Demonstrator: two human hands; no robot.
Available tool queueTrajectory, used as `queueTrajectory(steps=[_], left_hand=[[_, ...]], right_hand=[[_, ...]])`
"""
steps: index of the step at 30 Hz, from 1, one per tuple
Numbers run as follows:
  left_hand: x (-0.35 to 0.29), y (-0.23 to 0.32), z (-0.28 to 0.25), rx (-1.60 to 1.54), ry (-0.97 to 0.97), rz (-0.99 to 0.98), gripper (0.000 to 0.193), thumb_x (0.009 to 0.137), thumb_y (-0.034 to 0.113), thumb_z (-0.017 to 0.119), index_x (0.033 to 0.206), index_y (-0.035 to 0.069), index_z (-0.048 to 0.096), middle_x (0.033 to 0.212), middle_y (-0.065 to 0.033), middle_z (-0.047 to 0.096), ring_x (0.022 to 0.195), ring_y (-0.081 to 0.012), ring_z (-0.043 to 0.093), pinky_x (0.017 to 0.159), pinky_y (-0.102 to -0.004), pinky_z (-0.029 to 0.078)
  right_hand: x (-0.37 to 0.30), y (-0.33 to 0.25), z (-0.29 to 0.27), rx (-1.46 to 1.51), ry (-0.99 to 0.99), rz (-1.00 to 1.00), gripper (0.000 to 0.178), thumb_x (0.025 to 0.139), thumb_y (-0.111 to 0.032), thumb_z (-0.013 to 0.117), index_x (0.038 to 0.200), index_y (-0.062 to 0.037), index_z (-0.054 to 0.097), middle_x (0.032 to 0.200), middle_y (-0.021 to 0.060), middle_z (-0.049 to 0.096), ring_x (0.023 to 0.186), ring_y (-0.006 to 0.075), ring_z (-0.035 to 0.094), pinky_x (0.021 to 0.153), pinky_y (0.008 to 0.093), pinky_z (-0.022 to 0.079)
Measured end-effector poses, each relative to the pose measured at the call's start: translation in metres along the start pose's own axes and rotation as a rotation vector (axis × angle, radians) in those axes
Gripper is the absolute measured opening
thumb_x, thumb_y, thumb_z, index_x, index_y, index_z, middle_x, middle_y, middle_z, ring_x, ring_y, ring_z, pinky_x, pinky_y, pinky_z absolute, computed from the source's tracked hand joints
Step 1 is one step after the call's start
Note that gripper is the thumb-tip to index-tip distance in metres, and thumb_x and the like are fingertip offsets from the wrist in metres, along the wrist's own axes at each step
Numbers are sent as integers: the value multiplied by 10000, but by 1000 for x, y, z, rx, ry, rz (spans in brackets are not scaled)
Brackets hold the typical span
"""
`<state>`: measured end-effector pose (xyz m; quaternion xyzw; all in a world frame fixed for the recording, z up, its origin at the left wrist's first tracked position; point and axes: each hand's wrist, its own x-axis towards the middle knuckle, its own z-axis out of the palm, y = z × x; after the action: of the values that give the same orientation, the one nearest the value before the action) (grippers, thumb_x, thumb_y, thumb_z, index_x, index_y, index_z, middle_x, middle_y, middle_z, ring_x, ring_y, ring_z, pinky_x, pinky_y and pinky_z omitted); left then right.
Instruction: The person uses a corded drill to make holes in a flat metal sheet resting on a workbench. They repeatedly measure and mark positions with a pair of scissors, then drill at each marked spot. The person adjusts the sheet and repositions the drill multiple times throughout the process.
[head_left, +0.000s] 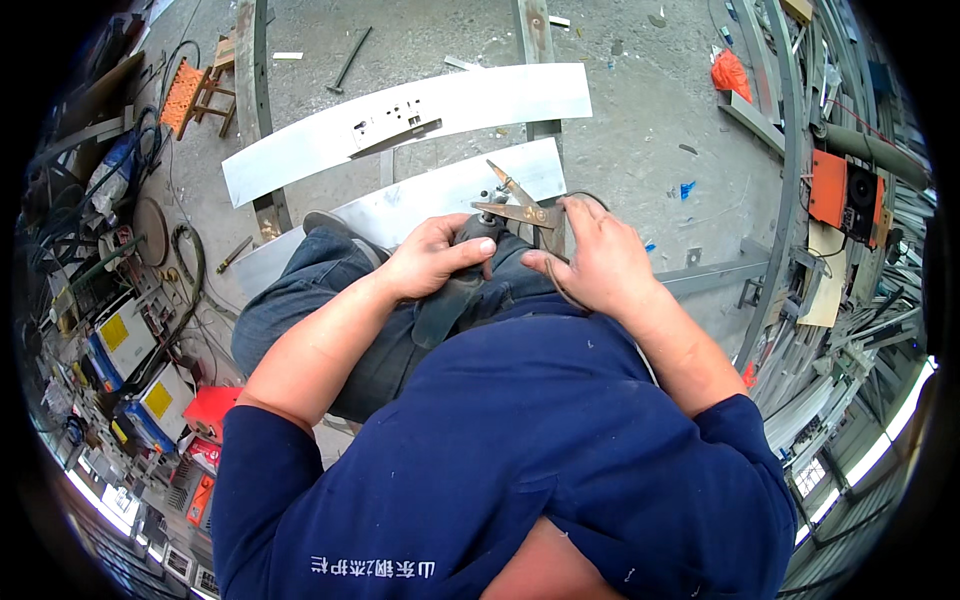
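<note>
- Shears (528,214) stand parted, just left of the right hand (605,262), whose fingers curl round the handles; how tightly, I cannot tell
- Left hand (430,262) fingers wrap the dark tool (455,298), thumb across its top
- Best brace that tool against the lap (310,300) and keep the shears off the left thumb
- Near panel's (400,198) edges lie beyond the fingers; likely roomiest, floor (640,130) ahead-right

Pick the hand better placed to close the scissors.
Probably the right hand: it holds the handle end of the scissors, whose blades stand open. The left hand holds a dark tool.
</note>
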<state>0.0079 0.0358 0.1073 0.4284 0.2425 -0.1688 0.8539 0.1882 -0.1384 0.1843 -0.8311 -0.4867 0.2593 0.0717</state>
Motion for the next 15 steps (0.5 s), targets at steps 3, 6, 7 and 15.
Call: queueTrajectory(steps=[3,6,7,15], left_hand=[[0,5,4,16,13,8,376,944,388,687,1009,21,647,836,-40,690,815,-112,614,816,-278,481],[1,5,4,35,20,-12,379,946,394,681,1016,24,638,852,-50,695,820,-116,618,811,-279,486],[1,4,2,46,17,-15,389,947,402,676,1034,26,628,868,-60,701,829,-119,626,804,-278,493],[4,4,2,60,21,-34,388,957,420,661,1024,39,625,866,-61,698,825,-120,619,803,-279,488]], right_hand=[[3,0,6,-63,44,-7,787,806,-607,713,1187,66,565,1033,245,665,907,393,695,747,453,575],[5,-1,6,-94,26,2,741,818,-611,696,1130,50,578,946,223,679,828,381,704,700,452,576],[5,-3,4,-96,-1,14,720,823,-610,691,1106,44,584,909,215,684,797,380,705,686,453,575],[12,5,-3,-28,-173,72,612,859,-580,679,921,29,657,731,185,678,689,400,691,628,462,559]])
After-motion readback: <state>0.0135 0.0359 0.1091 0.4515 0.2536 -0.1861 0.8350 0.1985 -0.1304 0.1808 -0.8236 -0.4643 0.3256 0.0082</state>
